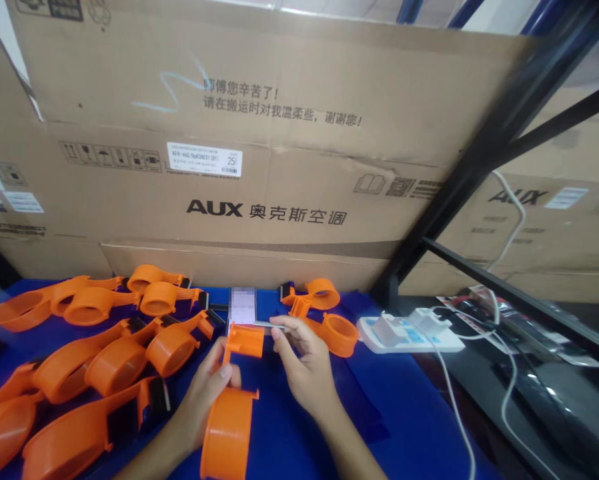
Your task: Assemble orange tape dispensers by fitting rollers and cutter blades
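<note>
My left hand [205,393] is wrapped round an orange plastic tape dispenser [232,400], its round ring toward me and its flat head pointing away. My right hand [302,360] pinches a thin grey metal strip [267,325] and holds it against the dispenser's head. Both hands hover over the blue table top [369,413]. A phone [242,307] stands just behind the dispenser's head.
Several more orange dispensers [114,360] lie in rows at the left, and two [329,320] behind my right hand. A white power strip [409,333] with plugs and white cables lies at the right. Large cardboard boxes [259,167] and a black shelf frame [484,153] stand behind.
</note>
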`<state>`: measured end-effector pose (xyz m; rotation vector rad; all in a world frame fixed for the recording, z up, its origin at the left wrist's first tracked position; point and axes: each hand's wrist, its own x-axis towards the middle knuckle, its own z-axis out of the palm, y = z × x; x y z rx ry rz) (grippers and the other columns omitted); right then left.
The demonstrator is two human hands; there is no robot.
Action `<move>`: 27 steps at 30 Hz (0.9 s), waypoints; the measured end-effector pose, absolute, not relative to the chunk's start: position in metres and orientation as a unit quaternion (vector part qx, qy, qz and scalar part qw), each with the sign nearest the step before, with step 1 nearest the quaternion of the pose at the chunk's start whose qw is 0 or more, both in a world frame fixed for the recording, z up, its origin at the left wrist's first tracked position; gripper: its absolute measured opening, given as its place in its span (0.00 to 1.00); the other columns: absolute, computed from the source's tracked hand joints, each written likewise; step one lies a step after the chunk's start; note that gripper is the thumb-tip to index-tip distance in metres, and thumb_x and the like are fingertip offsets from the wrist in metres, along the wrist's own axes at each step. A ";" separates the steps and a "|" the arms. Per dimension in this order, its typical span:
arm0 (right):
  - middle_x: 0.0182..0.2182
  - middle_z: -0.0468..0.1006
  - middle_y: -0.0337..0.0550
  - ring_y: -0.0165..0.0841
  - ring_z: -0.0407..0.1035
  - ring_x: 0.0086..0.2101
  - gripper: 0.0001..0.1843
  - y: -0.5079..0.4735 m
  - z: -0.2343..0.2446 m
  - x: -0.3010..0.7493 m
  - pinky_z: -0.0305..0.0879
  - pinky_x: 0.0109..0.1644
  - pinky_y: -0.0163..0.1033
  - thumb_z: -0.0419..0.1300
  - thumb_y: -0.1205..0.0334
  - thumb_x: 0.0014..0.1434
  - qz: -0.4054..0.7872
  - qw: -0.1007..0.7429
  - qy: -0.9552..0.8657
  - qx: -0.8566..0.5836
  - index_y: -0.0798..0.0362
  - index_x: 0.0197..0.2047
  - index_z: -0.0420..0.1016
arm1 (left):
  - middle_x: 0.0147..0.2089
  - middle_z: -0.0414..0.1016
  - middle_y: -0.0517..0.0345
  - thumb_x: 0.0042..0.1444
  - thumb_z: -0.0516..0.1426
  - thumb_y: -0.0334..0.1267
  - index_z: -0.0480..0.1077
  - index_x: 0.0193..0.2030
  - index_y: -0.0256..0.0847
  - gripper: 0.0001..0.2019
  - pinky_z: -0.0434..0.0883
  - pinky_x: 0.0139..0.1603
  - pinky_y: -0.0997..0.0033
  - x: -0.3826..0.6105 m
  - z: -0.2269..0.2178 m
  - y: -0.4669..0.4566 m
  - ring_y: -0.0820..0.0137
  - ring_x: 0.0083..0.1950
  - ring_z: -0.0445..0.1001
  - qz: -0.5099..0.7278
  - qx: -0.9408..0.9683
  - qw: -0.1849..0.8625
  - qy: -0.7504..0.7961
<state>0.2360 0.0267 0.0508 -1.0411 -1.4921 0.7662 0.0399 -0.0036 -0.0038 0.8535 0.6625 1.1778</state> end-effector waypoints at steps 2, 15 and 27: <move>0.31 0.79 0.41 0.32 0.71 0.29 0.12 0.026 0.052 0.237 0.70 0.34 0.37 0.62 0.53 0.67 0.316 0.575 -0.610 -0.445 0.51 0.49 0.78 | 0.26 0.66 0.67 0.58 0.64 0.54 0.70 0.49 0.45 0.20 0.62 0.24 0.78 0.041 -0.002 -0.005 0.78 0.21 0.61 0.537 0.371 0.697 0.299; 0.30 0.80 0.42 0.34 0.73 0.29 0.12 0.028 0.055 0.241 0.70 0.34 0.37 0.61 0.52 0.68 0.296 0.515 -0.676 -0.436 0.51 0.46 0.79 | 0.22 0.70 0.61 0.51 0.66 0.59 0.73 0.35 0.39 0.22 0.62 0.26 0.73 0.033 -0.010 0.001 0.72 0.23 0.65 0.474 0.375 0.722 0.336; 0.30 0.81 0.41 0.31 0.69 0.25 0.13 0.021 0.065 0.240 0.64 0.29 0.35 0.60 0.52 0.69 0.361 0.485 -0.665 -0.440 0.51 0.47 0.77 | 0.21 0.66 0.62 0.52 0.64 0.64 0.69 0.25 0.39 0.27 0.58 0.26 0.72 0.030 -0.005 -0.006 0.73 0.23 0.61 0.482 0.375 0.699 0.373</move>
